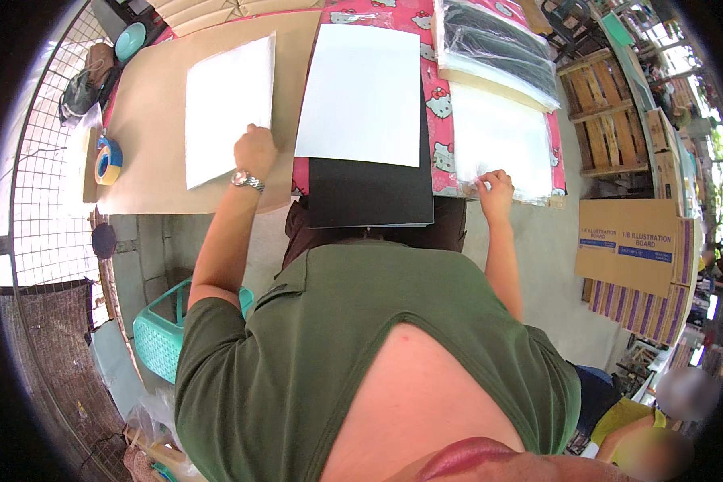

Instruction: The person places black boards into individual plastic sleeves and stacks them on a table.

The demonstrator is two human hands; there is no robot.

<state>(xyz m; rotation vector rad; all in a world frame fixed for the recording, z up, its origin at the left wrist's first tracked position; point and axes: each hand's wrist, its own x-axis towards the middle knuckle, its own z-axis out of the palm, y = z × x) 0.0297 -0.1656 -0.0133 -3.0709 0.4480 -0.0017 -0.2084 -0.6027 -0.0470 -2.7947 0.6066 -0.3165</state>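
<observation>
My left hand (255,151), a watch on its wrist, is closed at the right edge of a white board (226,112). That board lies tilted on a large brown paper sheet (149,161). In the middle, a blank white board (360,96) rests partly over a black board (369,193) that juts past the table's near edge. On the right, my right hand (496,189) pinches the near edge of a transparent plastic sleeve (502,136) lying in a whitish stack. The fingertips partly hide what they hold.
Plastic-wrapped black boards (498,44) lie behind the sleeves on the pink patterned tablecloth (440,104). Tape rolls (108,163) stand at the left edge. A green plastic stool (157,333) is left of me; a wooden pallet (606,112) and cardboard boxes (631,245) are right. Another person (631,422) is behind, lower right.
</observation>
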